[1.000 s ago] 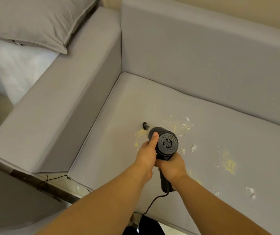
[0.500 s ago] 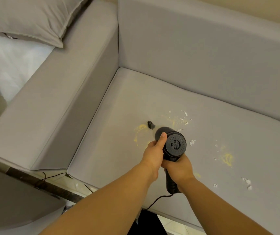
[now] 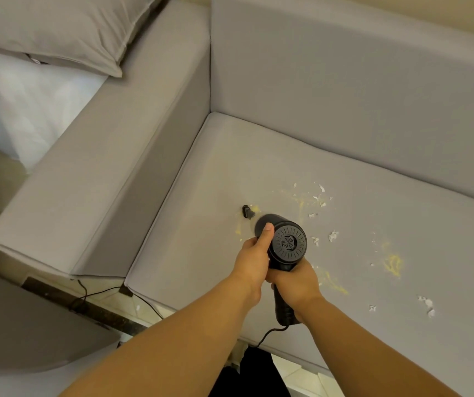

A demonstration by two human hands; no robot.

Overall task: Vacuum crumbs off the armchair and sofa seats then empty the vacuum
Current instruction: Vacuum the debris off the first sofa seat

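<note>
A grey pillow (image 3: 58,30) lies at the far left beyond the sofa's armrest (image 3: 109,156). On the seat cushion (image 3: 230,156), nearer its front edge than the backrest, the black handheld vacuum (image 3: 284,242) points its nozzle (image 3: 248,212) at yellow crumbs toward the left side. The left hand (image 3: 254,255) wraps its fingers around the vacuum's body, thumb on top. The right hand (image 3: 297,279) has its fingers clamped on the handle. White and yellow crumbs (image 3: 392,263) are scattered across the cushion's right half.
</note>
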